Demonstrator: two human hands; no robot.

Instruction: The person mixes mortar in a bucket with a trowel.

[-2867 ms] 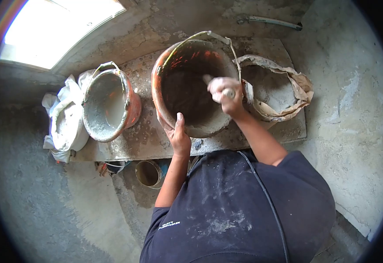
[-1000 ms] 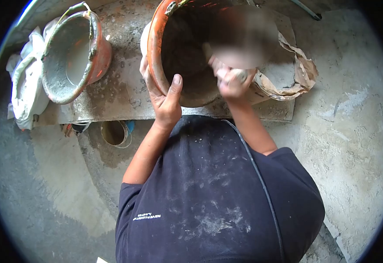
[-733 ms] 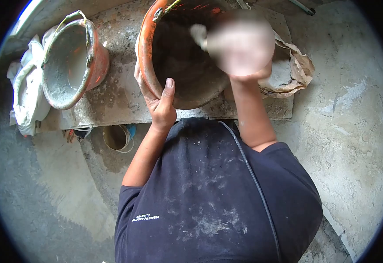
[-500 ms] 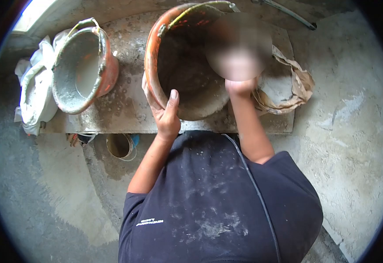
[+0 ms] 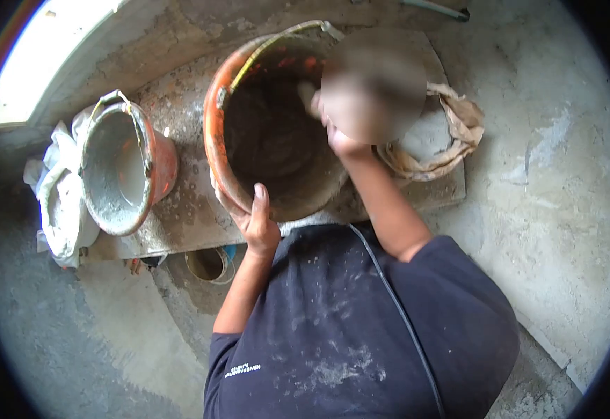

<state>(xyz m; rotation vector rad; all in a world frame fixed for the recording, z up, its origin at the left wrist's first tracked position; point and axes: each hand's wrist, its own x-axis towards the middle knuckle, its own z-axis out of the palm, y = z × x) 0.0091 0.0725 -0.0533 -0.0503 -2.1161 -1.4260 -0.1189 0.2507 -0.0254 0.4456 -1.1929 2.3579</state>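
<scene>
A large orange bucket [image 5: 215, 140] with a wire handle stands tilted on the stained board, with dark grey material inside. My left hand [image 5: 252, 220] grips its near left rim, thumb on the edge and fingers round the outside. Over the bucket's right side is my right hand [image 5: 343, 136], closed round something I cannot make out; a pale, handle-like end shows by its fingers. A blurred patch covers part of that hand and the bucket's right rim.
To the left, a smaller bucket [image 5: 162, 167] holds greyish liquid beside a white sack [image 5: 64, 216]. An open brown paper bag [image 5: 466, 126] of grey powder lies right of the large bucket. Below the board's edge is a small pail [image 5: 207, 265].
The view has shifted and turned, so the buckets appear lower and farther left. My right hand has moved left over the bucket's inside. My left hand still holds the rim.
</scene>
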